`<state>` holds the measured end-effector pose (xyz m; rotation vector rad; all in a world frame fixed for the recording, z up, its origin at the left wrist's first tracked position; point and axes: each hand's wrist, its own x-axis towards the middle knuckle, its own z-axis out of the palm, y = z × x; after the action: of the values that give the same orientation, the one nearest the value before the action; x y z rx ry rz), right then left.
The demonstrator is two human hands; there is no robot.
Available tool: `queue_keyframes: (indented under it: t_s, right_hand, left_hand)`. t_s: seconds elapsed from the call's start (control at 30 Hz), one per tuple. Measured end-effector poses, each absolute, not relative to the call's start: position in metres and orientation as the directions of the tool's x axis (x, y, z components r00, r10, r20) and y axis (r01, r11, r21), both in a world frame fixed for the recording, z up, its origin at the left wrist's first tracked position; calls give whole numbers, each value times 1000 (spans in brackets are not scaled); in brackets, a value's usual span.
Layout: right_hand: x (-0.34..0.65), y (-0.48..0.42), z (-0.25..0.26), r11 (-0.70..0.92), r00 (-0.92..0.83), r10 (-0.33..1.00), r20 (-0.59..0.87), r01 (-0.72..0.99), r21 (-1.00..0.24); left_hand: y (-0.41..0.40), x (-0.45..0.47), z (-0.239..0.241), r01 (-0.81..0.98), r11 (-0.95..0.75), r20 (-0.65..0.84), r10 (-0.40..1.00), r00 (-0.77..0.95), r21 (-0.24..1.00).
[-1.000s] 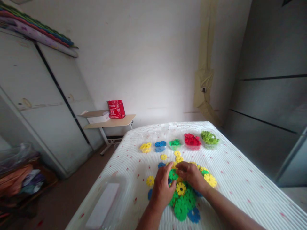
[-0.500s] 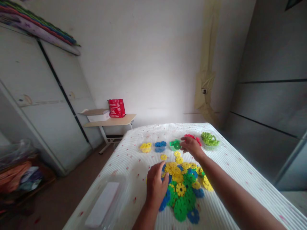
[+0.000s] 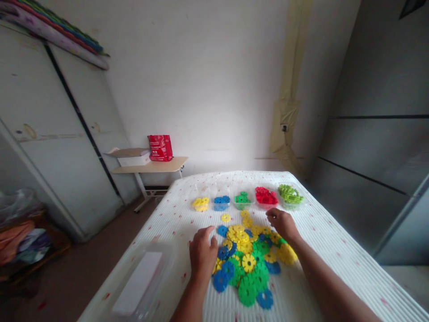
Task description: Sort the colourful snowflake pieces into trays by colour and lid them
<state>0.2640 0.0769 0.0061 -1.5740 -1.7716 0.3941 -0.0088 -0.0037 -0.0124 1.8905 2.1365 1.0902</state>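
A loose pile of flower-shaped plastic discs lies mid-table, with yellow discs (image 3: 238, 234) at the back, green discs (image 3: 251, 281) in front and blue discs (image 3: 221, 279) at the left and front. Beside the pile's left edge is my left hand (image 3: 203, 251), open, thumb apart from the fingers and nothing held. My right hand (image 3: 284, 225) hovers at the pile's back right, just in front of a clear tub of red pieces (image 3: 266, 197); its fingers are loosely bent and apart, with nothing visible in them. Other tubs hold yellow pieces (image 3: 201, 203), blue pieces (image 3: 221, 202) and green pieces (image 3: 242, 199).
At the row's right end a tub holds light-green pieces (image 3: 290, 194). A clear plastic container with a white slab (image 3: 137, 284) lies front left on the patterned white tablecloth (image 3: 181, 223). Behind, a small desk (image 3: 157, 166) bears a red bag (image 3: 160, 148) and a white box (image 3: 134, 158).
My right hand has drawn back from the green and red tubs toward the pile. My left hand has shifted left, off the pile's edge, uncovering blue discs. The view has shifted slightly.
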Motion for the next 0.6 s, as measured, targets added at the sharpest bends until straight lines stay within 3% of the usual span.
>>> queue_keyframes:
  t_s: [0.13, 0.33, 0.47, 0.6]
  right_hand:
    - [287, 74, 11, 164, 45, 952, 304, 763, -625]
    - [307, 68, 15, 82, 104, 969, 226, 725, -683]
    - [309, 62, 18, 67, 40, 989, 141, 732, -678]
    - [309, 52, 19, 138, -119, 990, 70, 796, -589]
  left_hand:
    - [-4, -8, -14, 845, 15, 358, 901, -243, 535]
    - [0, -10, -19, 851, -8, 366, 905, -217, 525]
    - [0, -11, -19, 856, 14, 343, 913, -222, 517]
    - [0, -11, -18, 853, 0, 347, 913, -213, 523]
